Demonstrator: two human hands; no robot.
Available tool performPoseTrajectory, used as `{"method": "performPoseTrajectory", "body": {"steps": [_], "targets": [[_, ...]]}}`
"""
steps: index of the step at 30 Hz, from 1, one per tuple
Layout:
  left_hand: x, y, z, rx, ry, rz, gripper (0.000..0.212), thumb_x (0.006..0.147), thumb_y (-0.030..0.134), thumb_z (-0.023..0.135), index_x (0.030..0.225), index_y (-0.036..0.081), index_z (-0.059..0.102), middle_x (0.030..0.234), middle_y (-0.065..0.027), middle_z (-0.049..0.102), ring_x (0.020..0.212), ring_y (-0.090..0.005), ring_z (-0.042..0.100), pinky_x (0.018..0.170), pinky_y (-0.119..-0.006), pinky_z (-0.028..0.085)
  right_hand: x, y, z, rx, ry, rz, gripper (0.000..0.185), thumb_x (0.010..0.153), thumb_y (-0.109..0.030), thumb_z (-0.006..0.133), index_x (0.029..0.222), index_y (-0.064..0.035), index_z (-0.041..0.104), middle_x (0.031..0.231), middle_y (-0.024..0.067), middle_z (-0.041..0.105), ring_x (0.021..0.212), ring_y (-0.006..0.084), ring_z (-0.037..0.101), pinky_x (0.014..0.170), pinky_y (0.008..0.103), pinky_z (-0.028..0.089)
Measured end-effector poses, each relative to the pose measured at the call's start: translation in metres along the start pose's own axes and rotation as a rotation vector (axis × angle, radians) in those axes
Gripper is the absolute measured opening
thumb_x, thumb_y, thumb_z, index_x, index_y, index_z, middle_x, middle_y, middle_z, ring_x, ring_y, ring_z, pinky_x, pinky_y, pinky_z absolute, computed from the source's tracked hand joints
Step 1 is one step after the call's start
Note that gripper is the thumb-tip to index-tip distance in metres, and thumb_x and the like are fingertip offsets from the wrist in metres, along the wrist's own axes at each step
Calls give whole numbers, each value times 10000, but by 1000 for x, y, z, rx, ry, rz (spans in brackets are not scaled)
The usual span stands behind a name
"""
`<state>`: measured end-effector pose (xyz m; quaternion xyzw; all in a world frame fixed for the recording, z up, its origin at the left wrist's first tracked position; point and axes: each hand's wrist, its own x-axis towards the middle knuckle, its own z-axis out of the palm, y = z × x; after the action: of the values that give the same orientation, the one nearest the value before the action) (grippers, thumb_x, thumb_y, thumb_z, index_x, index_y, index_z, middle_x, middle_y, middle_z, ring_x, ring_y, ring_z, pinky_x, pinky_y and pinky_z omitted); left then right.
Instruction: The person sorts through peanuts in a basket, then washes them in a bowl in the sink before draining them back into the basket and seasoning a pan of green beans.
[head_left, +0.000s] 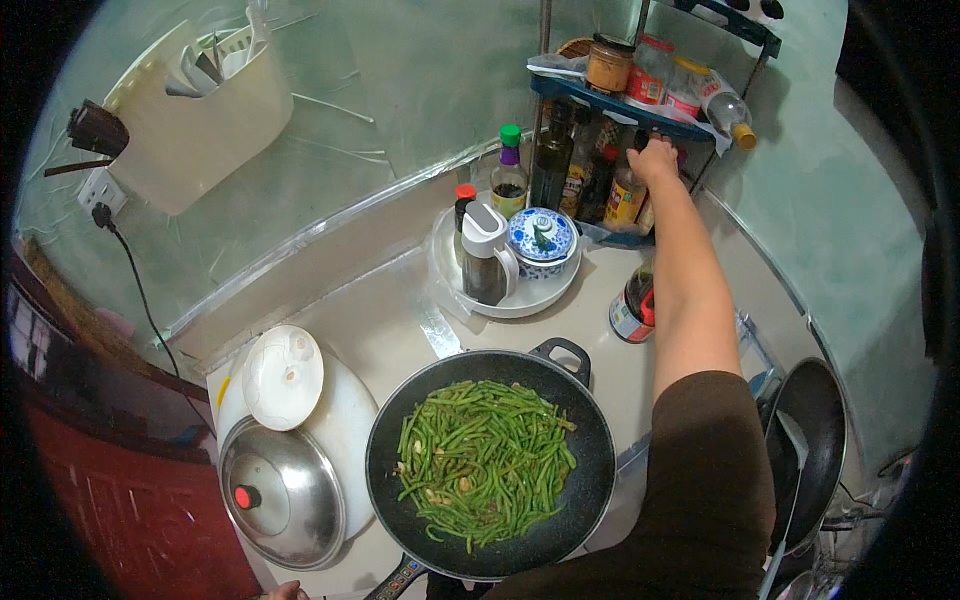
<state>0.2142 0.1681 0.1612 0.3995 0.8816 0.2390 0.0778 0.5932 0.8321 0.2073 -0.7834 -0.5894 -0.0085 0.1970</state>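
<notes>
My right hand (657, 161) reaches into the lower tier of the corner rack, at the top of a sauce bottle with a yellow label (624, 201). Its fingers are partly hidden under the shelf above, so a firm grip cannot be made out. Of my left hand (287, 591), only a little shows at the bottom edge, left of the pan handle (401, 577). Before me sits a black frying pan (592, 480) filled with cooked green beans (487, 457) and some pale pieces. A jar with a red part (631, 311) stands beside my right forearm.
A white tray (540, 306) carries a grey-lidded pourer (486, 255), a blue-and-white lidded pot (540, 240) and bottles. Left of the pan are a steel lid (292, 517) and a white plate (283, 375). Another pan (814, 450) stands at right. Jars crowd the rack shelf (630, 112).
</notes>
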Motion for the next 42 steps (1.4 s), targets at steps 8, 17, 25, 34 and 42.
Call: {"method": "performPoseTrajectory", "body": {"steps": [8,17,25,34,42], "targets": [[-5,0,1,-83,19,-57,163,818,71,531,963,13,577,880,-86,569,745,-149,533,637,-248,429,-25,-14,9,301,99,53,524,751,-316,614,1128,7,445,1148,200,465,1051,326,475,843,408,429],[-21,-14,-28,-135,32,-101,167,818,83,532,962,13,582,872,-82,576,742,-142,533,644,-252,431,-69,-10,-33,129,179,-321,463,750,-267,606,1089,24,485,1100,190,470,1000,331,487,846,399,415],[9,-25,-43,-419,-4,339,211,729,15,562,940,23,551,906,-98,530,743,-181,514,624,-253,412,-203,-25,-230,331,207,-654,400,743,-259,621,1047,-17,528,1029,137,521,937,277,513,808,341,409],[37,56,-100,-623,-71,1148,1004,543,298,781,1292,-15,191,1304,-237,272,1202,-365,291,996,-412,250,-534,-63,-358,912,-402,-868,345,781,-16,553,1117,-25,475,988,19,512,874,74,494,769,216,422],[-23,-28,-98,-599,-220,1157,817,509,257,783,1179,38,371,991,-141,494,918,-311,491,791,-394,392,-678,-47,-331,1041,-528,-638,398,808,-84,546,1185,-32,427,1035,37,512,927,104,496,819,255,407]]}}
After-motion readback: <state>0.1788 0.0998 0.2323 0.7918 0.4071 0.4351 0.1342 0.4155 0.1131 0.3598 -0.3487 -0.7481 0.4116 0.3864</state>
